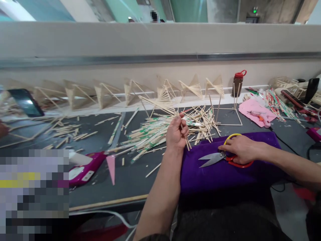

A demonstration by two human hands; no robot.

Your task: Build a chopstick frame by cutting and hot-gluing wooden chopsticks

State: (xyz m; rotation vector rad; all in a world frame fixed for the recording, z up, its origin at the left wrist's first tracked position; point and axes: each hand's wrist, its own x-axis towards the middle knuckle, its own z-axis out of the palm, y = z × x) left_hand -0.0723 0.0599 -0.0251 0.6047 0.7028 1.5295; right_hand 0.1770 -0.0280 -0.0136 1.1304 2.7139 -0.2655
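The left hand [177,132] is closed around a few thin wooden sticks [188,144], their ends poking out below the fist; the right hand [242,149], well apart from it, grips the scissors [213,159] by the red and yellow handles, blades spread and pointing left; the scissors are over a folded purple cloth [213,182] at the near edge of the dark grey tabletop [132,185]; beyond the left hand sprawls a heap of sticks [147,135], partly in green-marked wrappers; loose scraps dot the surface to the left, near a magenta-and-white tool [86,169]; to the right lies a pink sheet [257,110]; twisted stick models [192,90] line the far side, with a red-capped bottle [237,85] to their right; behind them a pale partition [150,40] carries a metal strip [150,59]; far beyond, a green sign [255,10] glows before grey concrete.
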